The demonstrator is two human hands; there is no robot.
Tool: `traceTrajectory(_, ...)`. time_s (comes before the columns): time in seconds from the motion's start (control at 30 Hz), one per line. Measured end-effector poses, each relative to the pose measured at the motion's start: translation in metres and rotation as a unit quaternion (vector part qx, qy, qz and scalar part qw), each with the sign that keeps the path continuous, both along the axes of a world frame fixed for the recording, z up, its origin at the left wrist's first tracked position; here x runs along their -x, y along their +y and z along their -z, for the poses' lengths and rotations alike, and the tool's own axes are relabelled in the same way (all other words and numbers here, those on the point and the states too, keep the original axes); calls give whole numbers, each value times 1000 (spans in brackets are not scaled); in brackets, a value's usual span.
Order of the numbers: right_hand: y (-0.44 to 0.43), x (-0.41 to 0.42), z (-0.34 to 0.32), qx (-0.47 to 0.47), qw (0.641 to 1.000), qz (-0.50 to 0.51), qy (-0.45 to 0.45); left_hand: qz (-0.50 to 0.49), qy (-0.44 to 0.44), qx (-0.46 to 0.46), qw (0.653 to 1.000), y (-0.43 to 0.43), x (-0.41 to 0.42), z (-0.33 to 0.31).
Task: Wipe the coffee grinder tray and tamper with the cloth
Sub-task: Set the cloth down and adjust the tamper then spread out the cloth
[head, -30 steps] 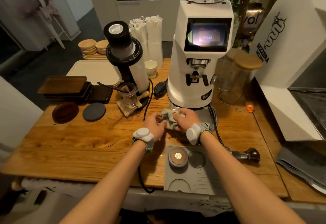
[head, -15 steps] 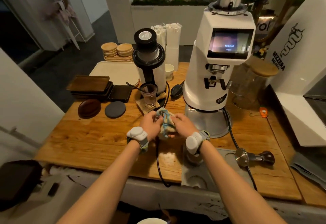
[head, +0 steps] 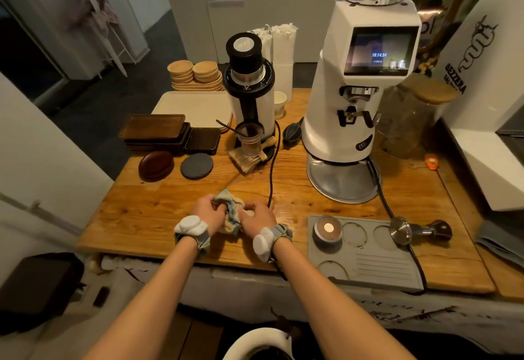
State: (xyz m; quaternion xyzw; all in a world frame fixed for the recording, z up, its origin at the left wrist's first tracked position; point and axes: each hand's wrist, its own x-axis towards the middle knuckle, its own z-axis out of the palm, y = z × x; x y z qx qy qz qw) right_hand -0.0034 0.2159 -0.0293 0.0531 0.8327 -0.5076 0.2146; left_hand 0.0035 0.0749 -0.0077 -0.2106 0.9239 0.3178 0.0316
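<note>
Both hands have pulled back from the grinder tray (head: pixel 341 179) to the bare wooden counter (head: pixel 147 212) left of it, bunching the cloth (head: pixel 231 217) between them. Left hand (head: pixel 208 213) and right hand (head: pixel 259 216) are each curled closed on the cloth, fingers wrapped into the fabric, which rests on the counter just beside the black cable (head: pixel 271 178). Tamper (head: pixel 327 230) sits upright in the grey mat (head: pixel 377 269), well right of the hands, untouched.
</note>
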Motion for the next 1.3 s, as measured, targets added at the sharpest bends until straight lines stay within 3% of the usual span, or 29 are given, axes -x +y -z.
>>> traceTrajectory(0.33, 24, -6, -7, -73, 994, 6, 83, -32, 35, 24, 999, 17, -7, -9)
traceTrajectory(0.47, 49, -5, -20, -19, 997, 46, 65, -31, 82, 26, 996, 40, -10, -19)
traceTrajectory(0.6, 84, -6, -40, 96, 989, 110, -13, -23, 107, 10, 994, 73, -14, -29)
traceTrajectory(0.77, 142, -19, -58, 98, 980, 173, 11, 51, 118, -16, 992, 125, -20, -24)
traceTrajectory(1.03, 208, -48, -47, 29, 990, 122, 60, 175, 52, -97, 978, 174, -37, 2)
traceTrajectory(1.3, 221, -57, -31, -1, 999, 24, 30, 271, 34, -88, 958, 181, -40, 7)
